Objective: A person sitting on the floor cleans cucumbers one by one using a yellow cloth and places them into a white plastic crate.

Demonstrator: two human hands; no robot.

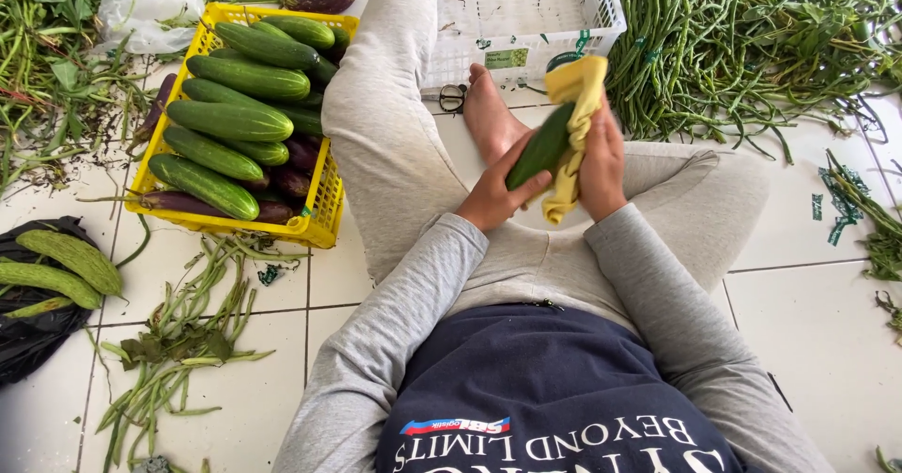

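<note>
Left hand (491,194) grips cucumber (540,148); right hand (602,161) presses yellow cloth (573,116).

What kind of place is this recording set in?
Likely a produce sorting spot on a tiled floor: a yellow crate of cucumbers, heaps of long beans, and hands wiping a cucumber with a cloth.

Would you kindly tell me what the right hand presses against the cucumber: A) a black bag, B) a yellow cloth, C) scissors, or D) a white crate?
B: the right hand wraps a yellow cloth around the cucumber, whose lower end the left hand grips.
</note>
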